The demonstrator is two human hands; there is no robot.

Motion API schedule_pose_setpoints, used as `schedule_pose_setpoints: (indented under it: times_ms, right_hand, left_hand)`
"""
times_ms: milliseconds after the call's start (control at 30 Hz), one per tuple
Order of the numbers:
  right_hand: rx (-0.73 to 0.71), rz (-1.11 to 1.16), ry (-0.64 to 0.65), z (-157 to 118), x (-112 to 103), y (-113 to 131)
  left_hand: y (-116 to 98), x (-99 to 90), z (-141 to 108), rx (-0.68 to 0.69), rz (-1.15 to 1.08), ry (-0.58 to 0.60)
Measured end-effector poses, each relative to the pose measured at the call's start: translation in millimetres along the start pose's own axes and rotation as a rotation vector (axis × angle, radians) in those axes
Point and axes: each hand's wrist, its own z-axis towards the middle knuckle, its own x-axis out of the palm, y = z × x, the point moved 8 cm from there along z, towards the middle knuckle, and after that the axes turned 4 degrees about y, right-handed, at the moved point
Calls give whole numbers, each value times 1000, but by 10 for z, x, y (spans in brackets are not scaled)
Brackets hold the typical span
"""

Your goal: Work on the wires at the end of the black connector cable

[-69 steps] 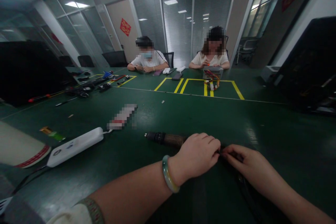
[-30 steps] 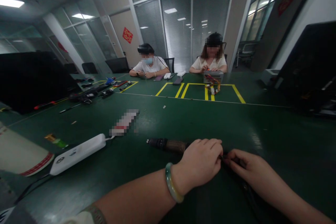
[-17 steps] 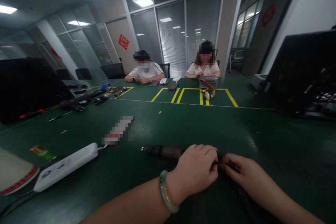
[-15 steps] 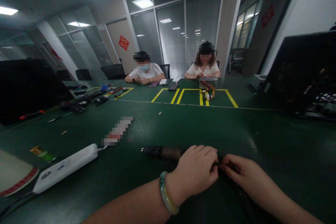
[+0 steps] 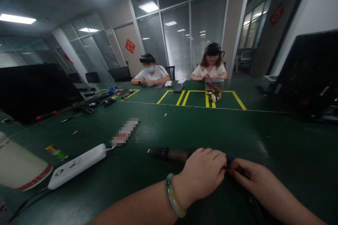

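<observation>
A long dark tool that looks like an electric screwdriver (image 5: 175, 155) lies across the green table in front of me. Its silver tip and black collar point left, and its grip is brownish. My left hand (image 5: 203, 168), with a green bangle (image 5: 173, 197) at the wrist, is closed over the rear part, hiding it. Just beyond that end, my right hand (image 5: 249, 175) has its thumb and fingers pinched on a thin dark piece, seemingly the cable. A dark strand runs below the right hand; the spot between the hands is too dark to make out.
Left are a white power strip (image 5: 77, 167), a small green bottle (image 5: 56, 152) and a pale cylinder (image 5: 21, 163). Tools (image 5: 89, 103) lie farther back. Dark computer cases (image 5: 307, 74) stand at both sides. Two people sit opposite, one at a power supply unit (image 5: 214, 83).
The whole view has shifted, so everything appears slightly farther right. My hands keep nearly the same grip on the tool and at its rear end.
</observation>
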Motion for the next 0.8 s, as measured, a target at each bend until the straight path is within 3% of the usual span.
schedule_pose_setpoints:
  times_ms: [167,333,600,800]
  right_hand:
    - [-5,-16,15,22,18,-40]
    - [-14,-23,8,42,37,-80]
    - [-5,-8,39,61,53,-88]
    - [16,-14,21,67,55,-142]
  left_hand:
    - [-70,15,-3,43,52,5]
    - [-30,-39,-16,-26,34,-53]
    - [-60,1,-24,25,32,-42]
    - [-23,-41,-40,-30,10,-86]
